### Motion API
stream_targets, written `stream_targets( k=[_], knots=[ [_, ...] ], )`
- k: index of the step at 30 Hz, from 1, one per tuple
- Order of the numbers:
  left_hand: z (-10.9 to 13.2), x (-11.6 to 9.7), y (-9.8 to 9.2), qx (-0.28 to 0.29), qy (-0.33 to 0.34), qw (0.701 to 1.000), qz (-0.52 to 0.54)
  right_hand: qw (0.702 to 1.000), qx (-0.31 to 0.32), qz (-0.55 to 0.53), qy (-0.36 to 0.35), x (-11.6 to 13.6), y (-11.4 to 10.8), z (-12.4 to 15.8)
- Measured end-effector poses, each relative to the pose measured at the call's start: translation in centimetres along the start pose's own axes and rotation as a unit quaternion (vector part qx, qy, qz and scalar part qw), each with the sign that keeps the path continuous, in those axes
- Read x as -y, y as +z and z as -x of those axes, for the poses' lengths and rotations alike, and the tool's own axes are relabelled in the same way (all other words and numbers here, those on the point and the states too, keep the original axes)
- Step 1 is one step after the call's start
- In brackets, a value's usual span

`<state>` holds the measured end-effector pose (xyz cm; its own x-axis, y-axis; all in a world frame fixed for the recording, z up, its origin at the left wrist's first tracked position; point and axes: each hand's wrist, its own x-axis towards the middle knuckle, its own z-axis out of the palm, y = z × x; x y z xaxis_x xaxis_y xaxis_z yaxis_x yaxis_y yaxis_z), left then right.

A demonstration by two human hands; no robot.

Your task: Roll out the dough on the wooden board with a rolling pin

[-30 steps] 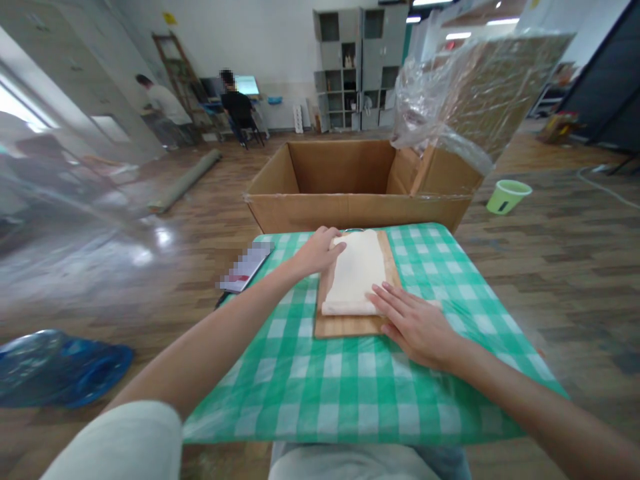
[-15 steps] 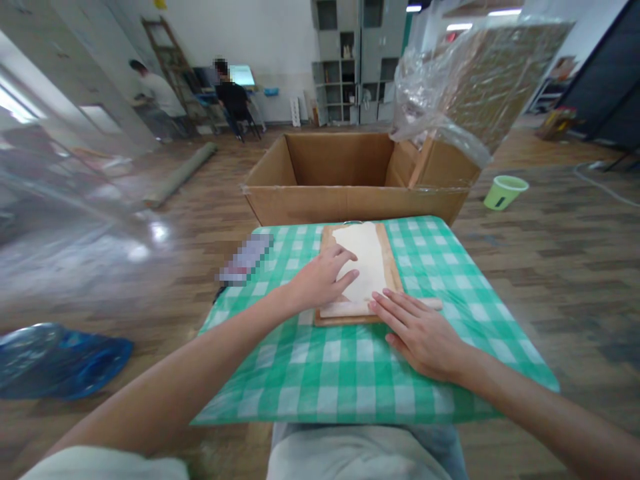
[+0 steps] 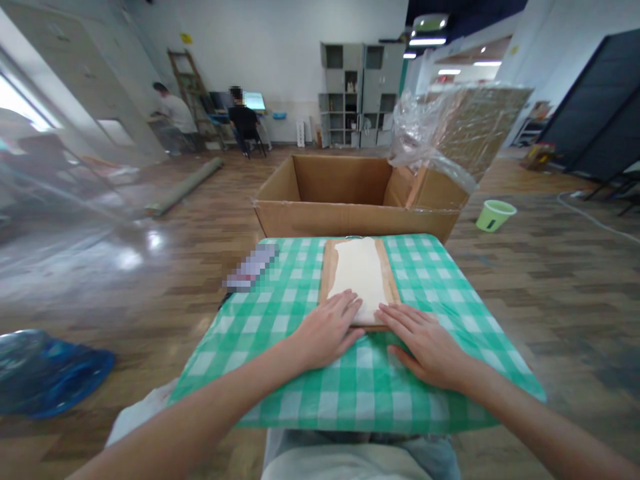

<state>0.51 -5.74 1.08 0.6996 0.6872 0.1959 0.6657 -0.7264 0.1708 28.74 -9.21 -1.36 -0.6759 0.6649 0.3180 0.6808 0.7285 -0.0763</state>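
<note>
A pale, flat sheet that looks like rolled-out dough point(image 3: 361, 272) lies on a wooden board point(image 3: 327, 270), its edges uneven. My left hand point(image 3: 333, 327) rests palm down over the board's near left corner, fingers stretched forward onto the sheet's near end. Opposite it, my right hand point(image 3: 423, 340) lies flat over the near right corner, its fingertips on the sheet's edge. Neither hand is closed around anything. Whatever is under the palms is hidden; the pale rod seen earlier under the right hand cannot be made out.
A green checked cloth point(image 3: 310, 400) covers the table. A blurred-out flat object point(image 3: 251, 268) lies at its far left. Beyond stand a large cardboard box point(image 3: 350, 219) and a green bucket point(image 3: 495, 216). Two people sit in the background; a blue plastic bag point(image 3: 60, 377) is on the floor.
My left hand has come back from above the middle of the sheet to its near end, beside the right hand. The rod's right end no longer shows. The view has tilted up slightly.
</note>
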Motion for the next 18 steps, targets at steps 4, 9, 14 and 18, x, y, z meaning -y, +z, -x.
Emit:
stream_targets(
  k=[4, 9, 14, 18],
  knots=[
    [1.2, 0.6, 0.8, -0.015, -0.001, 1.000, -0.004, 0.997, -0.046, 0.045, 0.048, -2.0, 1.3, 0.3],
    [-0.1, 4.1, -1.3, -0.039, -0.084, 0.994, 0.052, 0.996, -0.041, 0.015, 0.079, -4.3, 0.9, 3.4],
    [-2.6, 6.4, -0.9, -0.016, -0.128, 0.992, 0.016, 0.970, -0.047, -0.048, 0.234, -7.7, -0.7, 7.3],
    [-2.9, 5.5, 0.6, -0.010, -0.059, 0.998, -0.014, 0.947, -0.024, -0.048, 0.316, -9.1, -0.3, 7.7]
  ],
)
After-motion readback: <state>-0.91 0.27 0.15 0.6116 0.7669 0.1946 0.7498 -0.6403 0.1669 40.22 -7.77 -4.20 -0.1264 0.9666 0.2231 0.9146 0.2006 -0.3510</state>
